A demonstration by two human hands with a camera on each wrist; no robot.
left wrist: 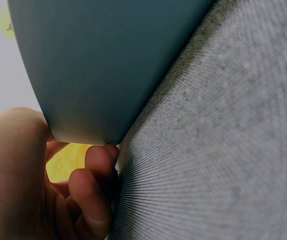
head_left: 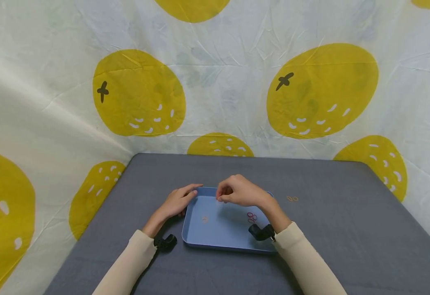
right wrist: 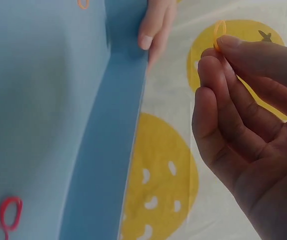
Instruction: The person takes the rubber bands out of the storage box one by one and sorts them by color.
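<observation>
A shallow blue tray (head_left: 218, 237) lies on the table. At its far left corner my left hand (head_left: 177, 200) grips the wall, thumb over the rim and other fingers curled outside, as the left wrist view shows. Over the tray's far side my right hand (head_left: 242, 191) is raised, pinching a small orange rubber band (right wrist: 216, 31) between thumb and index finger. Inside the tray, several red rubber bands (head_left: 252, 217) lie on the right, and a pale orange rubber band (head_left: 205, 219) is on the left.
Orange rubber bands (head_left: 292, 198) lie on the grey cloth-covered table (head_left: 329, 229) right of the tray. Behind the table hangs a white curtain (head_left: 222, 98) with large yellow fruit shapes. A dark wrist camera (head_left: 262, 232) on the right arm hides part of the tray's near right corner.
</observation>
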